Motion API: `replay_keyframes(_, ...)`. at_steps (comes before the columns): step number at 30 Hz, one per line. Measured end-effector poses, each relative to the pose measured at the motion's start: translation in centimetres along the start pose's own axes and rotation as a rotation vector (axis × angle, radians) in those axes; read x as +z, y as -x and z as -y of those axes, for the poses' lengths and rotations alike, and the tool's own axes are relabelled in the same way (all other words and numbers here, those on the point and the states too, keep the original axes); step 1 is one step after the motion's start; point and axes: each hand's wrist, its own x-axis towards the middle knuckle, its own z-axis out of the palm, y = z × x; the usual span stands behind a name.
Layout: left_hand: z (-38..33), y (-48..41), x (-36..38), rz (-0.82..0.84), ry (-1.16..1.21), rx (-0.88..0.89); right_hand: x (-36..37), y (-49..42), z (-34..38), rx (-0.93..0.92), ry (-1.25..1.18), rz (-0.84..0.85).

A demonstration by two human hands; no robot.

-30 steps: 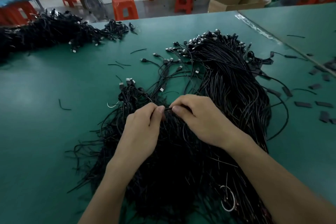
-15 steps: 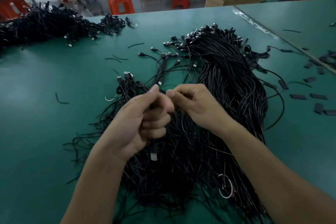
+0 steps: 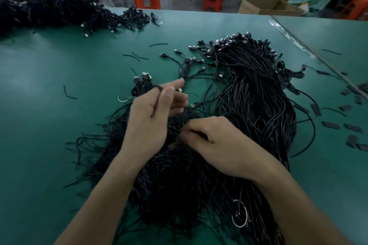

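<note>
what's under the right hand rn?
The right hand rests on the pile of black cables, which lies on the green table. Its fingers curl into the strands; which cable they pinch is hidden under the hand.

A dense heap of black USB cables (image 3: 249, 105) sprawled across the middle of the green surface (image 3: 49, 135). Its silver-tipped plugs were fanned toward the far edge, and its loose ends splayed out toward the near edge. One thin black cable (image 3: 157, 101) ran up from the heap's left side in the grip of the left hand (image 3: 151, 117), looped at a fingertip. The right hand (image 3: 215, 145) pinched strands on top of the heap.
</note>
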Motion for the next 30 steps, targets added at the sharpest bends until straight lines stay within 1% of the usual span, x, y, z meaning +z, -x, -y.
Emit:
replay_keyframes(3, -0.1, 0.5, 0.3, 0.163, -0.301, -0.014, -1.1, 0.2, 0.2, -0.071, -0.064, -0.088)
replay_keyframes(4, -0.2, 0.6, 0.5, 0.211, -0.339, -0.049, -1.4, 0.2, 0.1, -0.089, -0.075, -0.116)
replay_keyframes(5, -0.5, 0.7, 0.6, 0.252, -0.328, -0.104, -1.7, 0.1, -0.1, -0.104, -0.091, -0.153)
replay_keyframes(7, -1.1, 0.7, 0.8, 0.313, -0.239, -0.209, -2.4, 0.0, -0.4, -0.134, -0.145, -0.244)
replay_keyframes(9, -1.6, 0.8, 0.8, 0.389, -0.111, -0.272, -3.0, -0.2, -0.6, -0.166, -0.214, -0.315)
replay_keyframes(11, -1.9, 0.9, 0.7, 0.486, 0.041, -0.335, -3.0, -0.5, -0.7, -0.187, -0.284, -0.343)
replay_keyframes(13, -2.1, 0.9, 0.5, 0.537, 0.183, -0.384, -2.5, -1.0, -0.8, -0.199, -0.4, -0.34)
replay_keyframes(15, -2.2, 0.7, 0.2, 0.525, 0.378, -0.412, -1.7, -1.3, -0.8, -0.144, -0.501, -0.348)
replay_keyframes(17, -2.0, 0.4, -0.1, 0.463, 0.61, -0.409, -0.6, -1.2, -1.2, -0.046, -0.448, -0.336)
replay_keyframes(20, -1.9, 0.0, -0.4, 0.297, 0.844, -0.35, 0.7, -0.5, -1.2, 0.019, -0.262, -0.184)
replay_keyframes(22, -1.6, -0.2, -0.3, 0.194, 0.902, -0.314, 1.0, 0.1, -0.8, 0.001, -0.182, -0.063)
replay_keyframes(23, -1.3, -0.2, -0.2, 0.145, 0.843, -0.282, 1.0, 0.4, -0.5, -0.009, -0.143, -0.023)
replay_keyframes(24, -0.9, -0.2, -0.1, 0.091, 0.712, -0.241, 0.8, 0.5, -0.3, -0.018, -0.107, -0.005)
replay_keyframes(26, -0.6, 0.1, 0.1, 0.012, 0.315, -0.141, -0.1, 0.7, 0.1, -0.041, -0.054, -0.018)
replay_keyframes(27, -0.5, 0.2, 0.2, 0.03, 0.12, -0.101, -0.8, 0.7, 0.1, -0.052, -0.04, -0.035)
replay_keyframes(28, -0.6, 0.3, 0.2, 0.091, -0.041, -0.082, -1.4, 0.7, 0.1, -0.064, -0.035, -0.059)
replay_keyframes(29, -0.8, 0.5, 0.3, 0.156, -0.18, -0.08, -2.0, 0.6, 0.1, -0.078, -0.04, -0.095)
replay_keyframes(30, -0.9, 0.7, 0.4, 0.21, -0.267, -0.101, -2.5, 0.6, 0.1, -0.097, -0.055, -0.138)
